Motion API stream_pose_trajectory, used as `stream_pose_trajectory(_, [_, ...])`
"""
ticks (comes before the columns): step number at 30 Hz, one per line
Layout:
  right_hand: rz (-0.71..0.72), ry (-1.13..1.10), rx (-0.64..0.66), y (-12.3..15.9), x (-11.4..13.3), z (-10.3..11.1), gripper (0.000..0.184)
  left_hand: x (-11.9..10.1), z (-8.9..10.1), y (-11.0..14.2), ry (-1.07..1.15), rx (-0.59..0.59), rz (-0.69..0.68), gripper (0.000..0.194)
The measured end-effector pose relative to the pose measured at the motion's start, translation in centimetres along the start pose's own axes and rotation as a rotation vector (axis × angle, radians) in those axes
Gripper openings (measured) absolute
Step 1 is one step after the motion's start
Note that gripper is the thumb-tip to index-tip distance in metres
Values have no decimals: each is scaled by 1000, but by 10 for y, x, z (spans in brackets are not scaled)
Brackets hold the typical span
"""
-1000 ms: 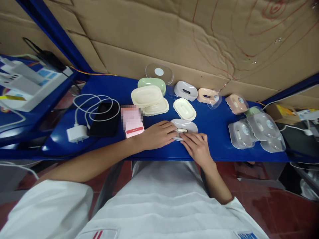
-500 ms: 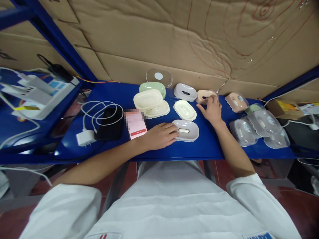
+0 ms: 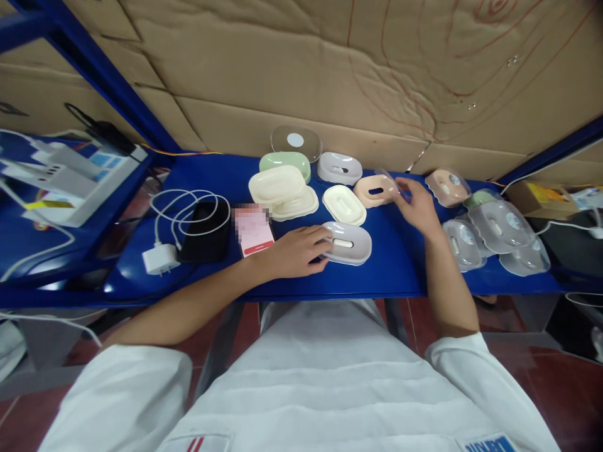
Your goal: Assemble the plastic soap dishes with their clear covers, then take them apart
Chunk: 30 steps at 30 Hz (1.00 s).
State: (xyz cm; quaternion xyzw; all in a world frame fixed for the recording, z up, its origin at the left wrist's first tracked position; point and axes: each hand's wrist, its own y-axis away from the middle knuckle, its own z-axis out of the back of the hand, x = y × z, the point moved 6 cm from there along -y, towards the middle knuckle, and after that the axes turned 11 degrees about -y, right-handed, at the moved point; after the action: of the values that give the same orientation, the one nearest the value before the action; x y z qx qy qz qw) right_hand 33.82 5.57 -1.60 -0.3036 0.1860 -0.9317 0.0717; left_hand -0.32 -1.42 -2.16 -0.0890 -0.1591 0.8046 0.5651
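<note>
My left hand (image 3: 296, 251) lies on the blue shelf (image 3: 396, 276) with its fingers curled against the left edge of a grey oval soap dish (image 3: 351, 243). My right hand (image 3: 418, 204) is further back and to the right, with its fingers pinched on a clear plastic lid (image 3: 389, 179) that is hard to make out. That lid is just above the right end of a pink soap dish (image 3: 374, 190) standing on the shelf. Both arms come out of white sleeves.
Cream dishes (image 3: 277, 185) (image 3: 343, 205), a green dish (image 3: 285, 163), another grey dish (image 3: 339, 168) and a clear lid (image 3: 296, 139) stand behind. Several clear-lidded dishes (image 3: 499, 226) crowd the right end. A phone (image 3: 205, 232), a charger (image 3: 161, 259) and a pink card (image 3: 253, 229) lie left. Cardboard backs the shelf.
My right hand left the grey dish, reached back to the pink dish and took up the clear lid beside it. The pink dish has shifted left. My left hand stayed at the grey dish.
</note>
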Motion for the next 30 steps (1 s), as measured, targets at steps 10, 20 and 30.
stream_pose_trajectory(10, [-356, 191, -155, -5, 1, -33, 75, -2, 0, -1, -46, 54, -5, 18])
stream_pose_trajectory(20, [22, -171, -309, 19, 35, 11, 68, 9, 12, 0, 66, -88, 93, 66])
stream_pose_trajectory(30, [311, -126, 167, 136, 155, -59, 65, 24, 4, 5, 22, -27, 48, 65])
